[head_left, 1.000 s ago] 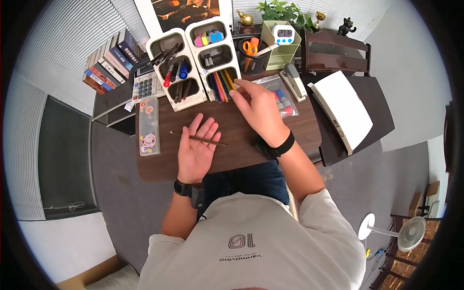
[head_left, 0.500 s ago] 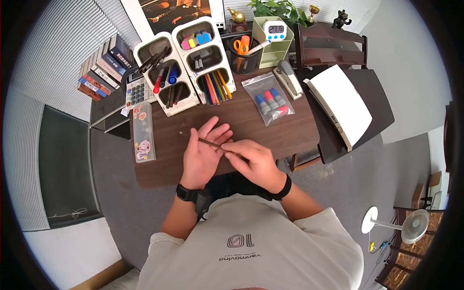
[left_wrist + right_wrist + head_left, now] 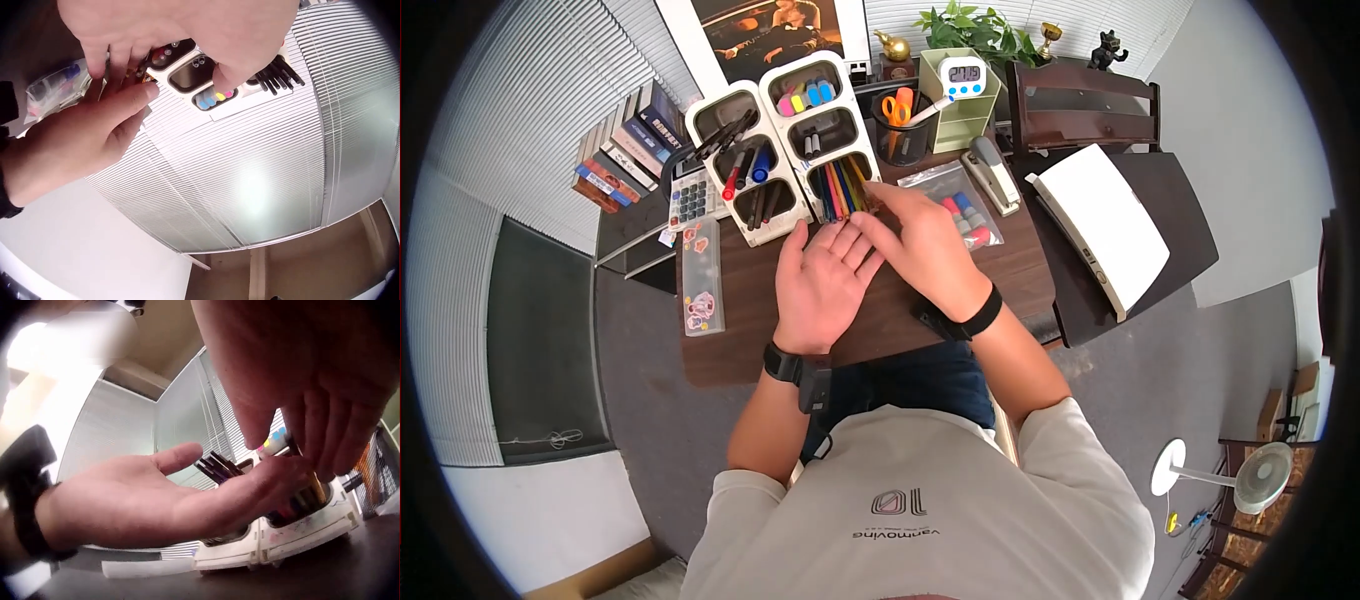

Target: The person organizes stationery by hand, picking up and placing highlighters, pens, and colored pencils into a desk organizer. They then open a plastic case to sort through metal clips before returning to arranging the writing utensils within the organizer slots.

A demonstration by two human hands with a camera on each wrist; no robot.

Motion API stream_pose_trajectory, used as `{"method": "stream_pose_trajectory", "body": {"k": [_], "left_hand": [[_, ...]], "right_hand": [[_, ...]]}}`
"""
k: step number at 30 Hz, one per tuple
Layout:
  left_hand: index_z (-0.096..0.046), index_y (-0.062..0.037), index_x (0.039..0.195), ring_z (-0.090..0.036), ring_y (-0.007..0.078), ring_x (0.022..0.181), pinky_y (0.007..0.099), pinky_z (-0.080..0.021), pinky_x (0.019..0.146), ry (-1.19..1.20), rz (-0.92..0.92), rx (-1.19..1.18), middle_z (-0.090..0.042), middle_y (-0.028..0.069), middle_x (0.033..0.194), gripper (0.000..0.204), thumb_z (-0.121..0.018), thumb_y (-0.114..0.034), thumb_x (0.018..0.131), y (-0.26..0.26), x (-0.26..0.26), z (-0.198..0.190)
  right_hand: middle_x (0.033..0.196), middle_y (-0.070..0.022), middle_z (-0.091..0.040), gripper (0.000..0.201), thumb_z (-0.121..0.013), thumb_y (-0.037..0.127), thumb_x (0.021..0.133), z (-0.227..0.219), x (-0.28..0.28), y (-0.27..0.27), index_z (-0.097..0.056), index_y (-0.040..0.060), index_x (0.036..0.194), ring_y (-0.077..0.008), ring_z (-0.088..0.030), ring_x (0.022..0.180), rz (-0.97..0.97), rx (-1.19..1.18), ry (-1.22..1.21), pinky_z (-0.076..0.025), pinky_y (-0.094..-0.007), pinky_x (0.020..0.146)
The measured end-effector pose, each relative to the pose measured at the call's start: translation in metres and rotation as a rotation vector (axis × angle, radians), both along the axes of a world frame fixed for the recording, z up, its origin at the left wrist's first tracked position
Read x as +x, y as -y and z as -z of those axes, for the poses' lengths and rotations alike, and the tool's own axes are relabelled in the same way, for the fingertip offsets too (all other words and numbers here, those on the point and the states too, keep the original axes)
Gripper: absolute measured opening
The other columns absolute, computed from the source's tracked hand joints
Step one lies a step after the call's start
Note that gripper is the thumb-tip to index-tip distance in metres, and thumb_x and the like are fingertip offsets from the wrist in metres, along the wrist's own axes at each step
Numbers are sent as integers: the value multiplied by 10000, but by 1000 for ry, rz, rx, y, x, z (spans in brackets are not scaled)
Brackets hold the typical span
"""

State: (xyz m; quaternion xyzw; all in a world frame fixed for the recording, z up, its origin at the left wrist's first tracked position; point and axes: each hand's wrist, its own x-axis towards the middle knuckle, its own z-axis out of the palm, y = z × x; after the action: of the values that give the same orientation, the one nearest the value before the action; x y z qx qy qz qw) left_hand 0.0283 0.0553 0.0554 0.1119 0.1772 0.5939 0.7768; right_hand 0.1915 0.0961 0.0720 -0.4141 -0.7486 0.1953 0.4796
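My left hand (image 3: 822, 292) lies palm up in front of the pen organizer (image 3: 802, 228), fingers straight, nothing on the palm. Just beyond its fingertips, my right hand (image 3: 928, 238) reaches over the front compartment with the coloured pencils (image 3: 840, 190). Its thumb and fingers meet at the pencils' right side. In the right wrist view, a dark pencil (image 3: 291, 444) shows between that thumb and those fingers, its lower part hidden. The left wrist view has the right hand (image 3: 81, 134) close beside the left hand (image 3: 181, 31), the fingers partly covering the pencil compartment.
Right of the pencils lie a clear bag of markers (image 3: 965, 210) and a stapler (image 3: 992, 175). Behind stand a mesh cup (image 3: 900, 145) with scissors and a green holder with a timer (image 3: 963, 76). At the left are a clear pencil case (image 3: 702, 280) and a calculator (image 3: 692, 200).
The brown pencil first lay across my left palm, then my right hand pinched it there. Now the palm is bare and my right hand is back at the coloured pencils; my left hand has moved forward.
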Motion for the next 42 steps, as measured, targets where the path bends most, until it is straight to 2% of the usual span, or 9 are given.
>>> {"method": "stream_pose_trajectory", "body": {"k": [1, 5, 10, 19, 28, 33, 37, 39, 42], "left_hand": [[-453, 83, 1400, -419, 351, 1467, 493, -290, 1254, -3, -1, 1, -456, 252, 1546, 691, -413, -519, 1064, 1, -1, 2], [-438, 82, 1416, -437, 345, 1449, 491, -297, 1251, -17, -4, 13, -477, 243, 1523, 695, -428, -513, 1058, 3, -5, 11], [-419, 95, 1428, -434, 347, 1452, 480, -298, 1252, -19, -1, 11, -472, 248, 1525, 719, -446, -516, 1051, -1, -2, 12], [-330, 120, 1511, -385, 338, 1498, 455, -283, 1261, 36, 30, 54, -401, 254, 1594, 797, -443, -514, 1042, -3, 7, 6], [-366, 90, 1526, -384, 320, 1496, 461, -293, 1250, 3, 24, 90, -418, 223, 1591, 811, -435, -552, 1035, -4, 1, 19], [-444, 32, 1503, -413, 288, 1477, 442, -336, 1215, 43, 39, 90, -461, 173, 1573, 732, -428, -536, 1043, -4, -1, 29], [-442, 39, 1500, -411, 293, 1478, 452, -325, 1224, 64, 38, 86, -461, 184, 1570, 737, -425, -539, 1043, -3, 2, 27], [-353, 101, 1515, -396, 332, 1485, 477, -306, 1242, 40, 7, 80, -450, 230, 1551, 830, -443, -564, 1028, -2, 5, 20], [-368, 107, 1498, -395, 333, 1487, 472, -314, 1239, 61, 13, 90, -447, 244, 1549, 813, -425, -562, 1040, -3, 3, 17]], "right_hand": [[1091, -270, -708, 435, -738, 223, 930, 2, -1, -1, -652, -85, 1226, -427, -684, 1006, -28, -47, -4, -558, -459, 874], [1175, -279, -686, 450, -731, 212, 933, 7, -1, 3, -634, -81, 1261, -430, -670, 1064, -5, -12, -6, -553, -453, 901], [1295, -282, -644, 496, -709, 223, 948, 16, 6, 8, -599, -69, 1333, -441, -615, 1205, -22, -163, -92, -505, -452, 1017], [1312, -266, -643, 477, -702, 204, 939, 10, 9, 9, -611, -44, 1336, -430, -602, 1236, -112, -122, -98, -479, -445, 1059], [1328, -222, -648, 426, -733, 161, 884, 17, 2, 14, -669, -18, 1266, -399, -609, 1234, -60, 71, -23, -505, -450, 1036], [1332, -218, -648, 427, -740, 151, 870, 16, -2, 23, -674, -12, 1259, -402, -614, 1227, -40, 89, 22, -511, -452, 1030], [1367, -236, -625, 457, -749, 155, 857, 19, 0, 19, -666, -8, 1276, -416, -610, 1228, -34, 88, 29, -505, -454, 1040], [1382, -244, -613, 474, -749, 158, 861, 19, 2, 16, -656, -8, 1295, -418, -604, 1239, -37, 69, 38, -498, -456, 1049], [1401, -258, -596, 505, -749, 164, 872, 15, 4, 14, -632, -11, 1332, -421, -588, 1264, -47, 60, 47, -483, -457, 1069]]}}
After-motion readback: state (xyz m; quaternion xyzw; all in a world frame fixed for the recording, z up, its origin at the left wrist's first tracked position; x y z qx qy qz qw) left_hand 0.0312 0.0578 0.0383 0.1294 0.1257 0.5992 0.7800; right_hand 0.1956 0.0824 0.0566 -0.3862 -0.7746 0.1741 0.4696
